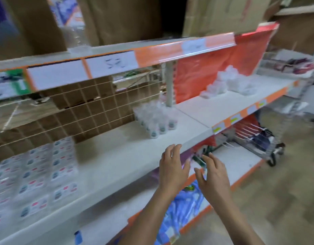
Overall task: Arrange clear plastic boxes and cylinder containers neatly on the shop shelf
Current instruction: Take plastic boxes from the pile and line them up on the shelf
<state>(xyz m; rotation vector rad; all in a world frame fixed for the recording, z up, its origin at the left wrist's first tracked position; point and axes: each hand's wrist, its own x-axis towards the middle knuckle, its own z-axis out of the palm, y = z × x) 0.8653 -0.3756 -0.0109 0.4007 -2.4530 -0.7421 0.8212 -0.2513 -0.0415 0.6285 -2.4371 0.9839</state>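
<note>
The view is blurred. Stacked clear plastic boxes [34, 175] with small labels fill the left end of the white middle shelf [117, 156]. A cluster of clear cylinder containers [155, 121] stands further back, near the shelf's upright post. More clear containers [228, 84] lie piled on the right section of the shelf. My left hand [173, 167] hovers at the shelf's front edge, fingers spread and empty. Just to its right, my right hand [213, 175] is also spread and holds nothing, over the lower shelf.
An upper shelf [117, 50] with orange edging and price labels hangs overhead, cardboard boxes [121, 18] on it. A wire grid backs the middle shelf. Blue packets [182, 211] lie on the lower shelf. A wire trolley [258, 144] stands on the floor at right.
</note>
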